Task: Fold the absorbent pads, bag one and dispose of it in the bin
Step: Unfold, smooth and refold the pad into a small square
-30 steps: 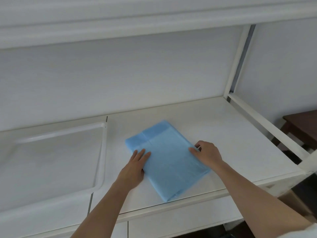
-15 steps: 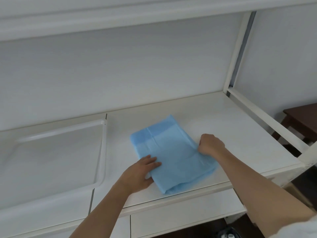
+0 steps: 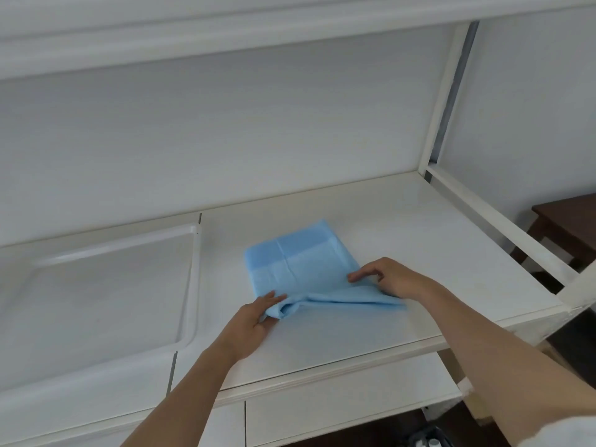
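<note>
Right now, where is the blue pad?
In the head view the blue pad lies mid-counter, right of the white tray. The left hand grips its near corner and the right hand its right edge.

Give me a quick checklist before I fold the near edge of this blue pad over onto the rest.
1. Left hand holds the near left corner of the blue pad: ok.
2. Right hand holds the near right edge: ok.
3. Near edge lifted off the white counter: ok, though bunched at the left.
4. Far half of the pad lying flat: ok.
5. Bare counter around the pad: ok.
6. Bag and bin within reach: cannot tell, neither is clearly in view.
</note>
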Demonstrator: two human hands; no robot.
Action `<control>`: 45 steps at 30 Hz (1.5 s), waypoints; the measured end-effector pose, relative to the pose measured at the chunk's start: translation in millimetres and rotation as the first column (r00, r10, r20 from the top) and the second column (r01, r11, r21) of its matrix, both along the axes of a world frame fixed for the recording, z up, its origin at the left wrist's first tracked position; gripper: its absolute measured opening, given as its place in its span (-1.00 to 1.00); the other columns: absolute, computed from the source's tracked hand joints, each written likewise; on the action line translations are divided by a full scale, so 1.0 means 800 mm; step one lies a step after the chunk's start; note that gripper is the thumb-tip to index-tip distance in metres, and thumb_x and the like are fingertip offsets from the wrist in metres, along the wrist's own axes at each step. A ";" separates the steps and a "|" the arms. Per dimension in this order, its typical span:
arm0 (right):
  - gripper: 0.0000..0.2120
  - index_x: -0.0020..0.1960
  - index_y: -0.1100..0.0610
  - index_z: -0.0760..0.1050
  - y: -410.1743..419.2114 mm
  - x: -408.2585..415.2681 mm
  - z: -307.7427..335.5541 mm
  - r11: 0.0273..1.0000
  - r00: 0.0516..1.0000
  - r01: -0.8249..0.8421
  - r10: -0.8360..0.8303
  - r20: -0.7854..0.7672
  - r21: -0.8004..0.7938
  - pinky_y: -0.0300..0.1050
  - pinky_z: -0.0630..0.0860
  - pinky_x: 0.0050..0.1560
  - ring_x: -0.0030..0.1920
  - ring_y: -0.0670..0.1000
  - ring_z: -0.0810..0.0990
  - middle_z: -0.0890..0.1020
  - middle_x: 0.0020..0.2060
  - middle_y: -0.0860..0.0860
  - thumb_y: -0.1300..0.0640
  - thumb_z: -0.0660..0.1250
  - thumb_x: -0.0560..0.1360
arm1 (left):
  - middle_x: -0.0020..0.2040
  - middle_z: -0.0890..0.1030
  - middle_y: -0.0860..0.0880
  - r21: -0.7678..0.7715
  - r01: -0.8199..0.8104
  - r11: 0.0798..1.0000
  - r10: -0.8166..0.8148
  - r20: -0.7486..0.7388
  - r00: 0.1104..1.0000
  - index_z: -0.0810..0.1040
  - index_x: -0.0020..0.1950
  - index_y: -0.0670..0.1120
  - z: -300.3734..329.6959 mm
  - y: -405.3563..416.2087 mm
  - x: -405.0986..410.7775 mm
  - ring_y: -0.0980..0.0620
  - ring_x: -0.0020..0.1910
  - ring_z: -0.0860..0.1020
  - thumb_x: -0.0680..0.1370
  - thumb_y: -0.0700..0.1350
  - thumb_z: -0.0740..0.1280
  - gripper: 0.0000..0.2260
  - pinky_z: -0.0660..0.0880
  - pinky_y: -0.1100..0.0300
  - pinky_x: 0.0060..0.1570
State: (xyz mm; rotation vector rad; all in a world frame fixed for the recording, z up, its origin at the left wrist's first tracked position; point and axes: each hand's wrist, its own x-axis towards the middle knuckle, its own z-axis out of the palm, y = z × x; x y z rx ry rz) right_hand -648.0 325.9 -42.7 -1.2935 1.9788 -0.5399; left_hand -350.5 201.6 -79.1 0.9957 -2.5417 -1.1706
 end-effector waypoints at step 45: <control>-0.87 -0.13 0.15 0.36 -0.055 0.062 -0.027 0.904 0.837 0.423 -0.417 -0.354 -0.063 -0.09 0.37 -0.17 -0.17 0.15 0.50 0.48 -0.24 0.03 0.08 0.19 0.47 | 0.20 0.32 -0.07 -0.179 -0.536 0.825 0.547 0.017 0.837 0.22 0.42 0.05 0.010 0.003 -0.040 -0.12 -0.16 0.51 0.56 -0.04 0.30 -0.53 0.43 0.10 -0.24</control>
